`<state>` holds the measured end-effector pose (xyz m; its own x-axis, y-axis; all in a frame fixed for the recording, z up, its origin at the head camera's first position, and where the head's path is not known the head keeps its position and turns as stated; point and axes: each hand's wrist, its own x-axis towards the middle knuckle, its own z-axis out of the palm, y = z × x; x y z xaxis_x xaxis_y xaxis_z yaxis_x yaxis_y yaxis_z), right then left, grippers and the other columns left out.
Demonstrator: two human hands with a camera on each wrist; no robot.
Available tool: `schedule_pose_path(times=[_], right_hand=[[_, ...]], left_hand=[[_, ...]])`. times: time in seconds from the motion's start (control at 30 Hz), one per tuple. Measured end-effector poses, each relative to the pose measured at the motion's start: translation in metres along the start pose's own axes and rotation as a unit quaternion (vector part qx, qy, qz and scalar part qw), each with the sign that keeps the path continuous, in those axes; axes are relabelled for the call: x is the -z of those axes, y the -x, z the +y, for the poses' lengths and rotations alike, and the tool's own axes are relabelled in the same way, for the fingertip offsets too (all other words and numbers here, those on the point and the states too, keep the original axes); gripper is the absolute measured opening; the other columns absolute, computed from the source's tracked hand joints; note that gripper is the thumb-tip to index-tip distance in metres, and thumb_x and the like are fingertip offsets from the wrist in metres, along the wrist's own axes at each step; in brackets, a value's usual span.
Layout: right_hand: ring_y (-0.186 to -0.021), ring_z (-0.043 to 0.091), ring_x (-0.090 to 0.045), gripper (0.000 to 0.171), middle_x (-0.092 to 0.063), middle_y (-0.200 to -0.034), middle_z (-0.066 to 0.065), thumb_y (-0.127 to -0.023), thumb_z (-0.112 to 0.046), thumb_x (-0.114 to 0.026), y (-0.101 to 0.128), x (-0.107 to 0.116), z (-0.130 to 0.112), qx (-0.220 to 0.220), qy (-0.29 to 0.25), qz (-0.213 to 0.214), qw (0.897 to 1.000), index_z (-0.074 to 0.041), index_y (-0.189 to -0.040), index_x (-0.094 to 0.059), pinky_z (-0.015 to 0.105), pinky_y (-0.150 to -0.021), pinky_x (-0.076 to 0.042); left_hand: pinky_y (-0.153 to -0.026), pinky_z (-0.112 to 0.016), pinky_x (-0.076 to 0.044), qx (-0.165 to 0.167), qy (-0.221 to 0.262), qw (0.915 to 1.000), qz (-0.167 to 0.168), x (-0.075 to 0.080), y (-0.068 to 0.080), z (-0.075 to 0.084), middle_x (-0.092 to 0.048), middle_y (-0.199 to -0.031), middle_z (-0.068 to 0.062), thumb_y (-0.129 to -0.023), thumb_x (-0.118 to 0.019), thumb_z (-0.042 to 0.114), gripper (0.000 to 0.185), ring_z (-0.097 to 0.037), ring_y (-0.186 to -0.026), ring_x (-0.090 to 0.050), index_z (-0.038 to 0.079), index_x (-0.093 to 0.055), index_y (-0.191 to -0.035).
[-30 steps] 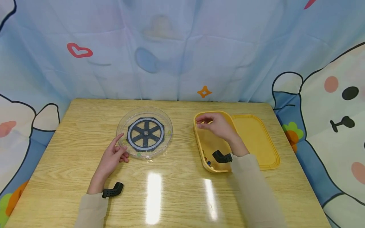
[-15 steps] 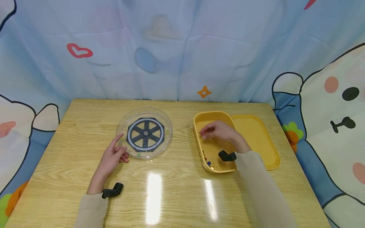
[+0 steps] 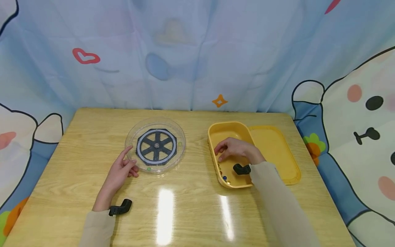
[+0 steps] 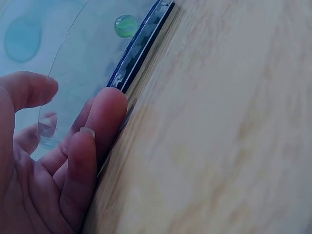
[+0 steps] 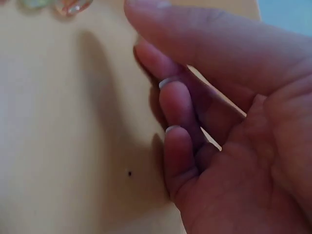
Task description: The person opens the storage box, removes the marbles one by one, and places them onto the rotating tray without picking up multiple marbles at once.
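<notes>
- The wooden table [image 3: 191, 212] fills the lower half of the head view, with a cartoon-printed curtain [image 3: 197, 51] hung behind it; no writing or brand can be read on anything.
- One yellow lid [image 3: 274, 154] lies flat at centre right, touching the right side of the one yellow tray [image 3: 229, 128].
- One clear round dish [image 3: 155, 144] sits left of centre, with one black six-spoked wheel [image 3: 156, 145] inside it. It lies as it did a second ago.
- The right hand [image 3: 236, 150] is now down inside the tray, near its left wall. A second ago it hovered higher, over the tray's far end. Its fingers [image 5: 178, 112] are loosely curled over the tray floor, and the pictures do not show anything held.
- The left hand [image 3: 121, 169] has not moved: it rests on the table at the lower left edge of the dish, fingers [image 4: 105, 122] relaxed and touching the rim, holding nothing.
- Two black wrist cameras show, one on each sleeve.
- A few small marbles [image 3: 223, 173] lie along the tray's lower left wall; their number cannot be counted.
- One green marble [image 4: 126, 25] sits in the dish near its rim, at the top of the left wrist view.
</notes>
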<state>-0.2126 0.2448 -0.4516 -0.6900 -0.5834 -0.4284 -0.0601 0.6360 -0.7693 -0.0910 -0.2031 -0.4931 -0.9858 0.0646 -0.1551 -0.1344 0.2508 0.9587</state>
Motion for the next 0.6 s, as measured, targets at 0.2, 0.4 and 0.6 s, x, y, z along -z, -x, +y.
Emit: schedule_pose_path(times=[0.2, 0.4, 0.6], right_hand=[[-0.089, 0.017, -0.056, 0.021, -0.071, -0.097, 0.003, -0.079, -0.007, -0.083, 0.007, 0.004, -0.003, 0.014, 0.033, -0.022, 0.999, -0.004, -0.099, -0.076, 0.03, -0.083, -0.045], [-0.078, 0.015, -0.062, 0.021, -0.07, -0.087, 0.003, -0.079, -0.003, -0.082, 0.008, -0.002, -0.013, 0.017, 0.041, -0.056, 0.997, -0.001, -0.098, -0.074, 0.029, -0.075, -0.051], [-0.069, 0.012, -0.057, 0.013, -0.067, -0.075, -0.003, -0.077, -0.004, -0.084, 0.003, -0.01, -0.013, 0.014, 0.078, -0.056, 0.995, -0.003, -0.086, -0.075, 0.029, -0.069, -0.047]], left_hand=[[-0.067, -0.029, -0.052, -0.003, 0.008, 1.0, -0.002, -0.003, -0.003, -0.003, -0.066, -0.085, -0.016, -0.105, -0.053, 0.022, 0.061, -0.024, -0.068, -0.069, 0.02, -0.025, -0.159], [-0.066, -0.029, -0.051, -0.003, -0.001, 1.0, 0.0, 0.0, 0.0, -0.001, -0.066, -0.085, -0.015, -0.105, -0.053, 0.021, 0.062, -0.026, -0.069, -0.069, 0.019, -0.023, -0.159], [-0.066, -0.029, -0.052, -0.001, -0.002, 1.0, 0.001, 0.0, 0.001, -0.001, -0.066, -0.086, -0.016, -0.105, -0.053, 0.021, 0.061, -0.026, -0.069, -0.069, 0.02, -0.024, -0.159]])
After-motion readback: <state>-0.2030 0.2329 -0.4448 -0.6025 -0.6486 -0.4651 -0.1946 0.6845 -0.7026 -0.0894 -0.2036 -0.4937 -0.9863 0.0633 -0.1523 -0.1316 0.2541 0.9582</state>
